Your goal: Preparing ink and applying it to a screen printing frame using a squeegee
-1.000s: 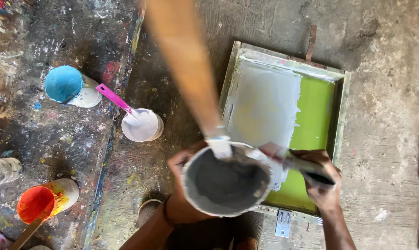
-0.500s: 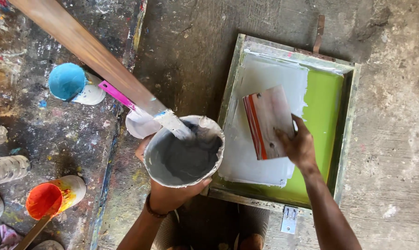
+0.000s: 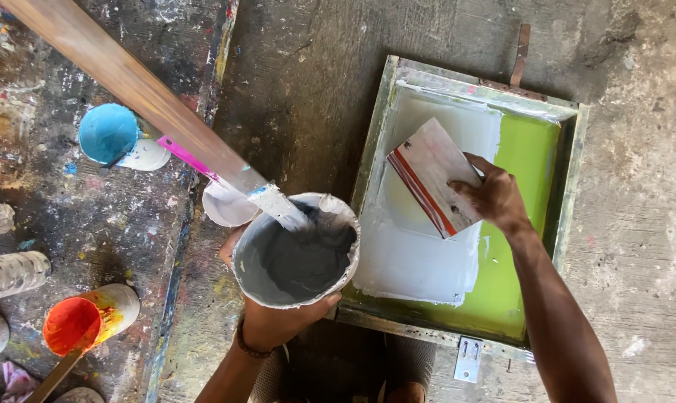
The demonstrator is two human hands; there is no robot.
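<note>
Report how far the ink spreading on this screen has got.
Done: white ink covers the left part of the framed screen. In hand: right hand presses a squeegee on it; left hand holds the ink cup. Left: the green mesh at right is bare.

A single head-worn camera looks almost straight down from above the person's own arms, close enough that the paint bucket [image 3: 297,254] fills the centre of the frame. The left hand [image 3: 278,317] and right hand [image 3: 494,198] enter from the near edge. The view takes in the framed printing screen [image 3: 569,216] to the right and a paint-spattered floor [image 3: 39,186] with an orange cup [image 3: 73,325] to the left. No second view overlaps it.
</note>
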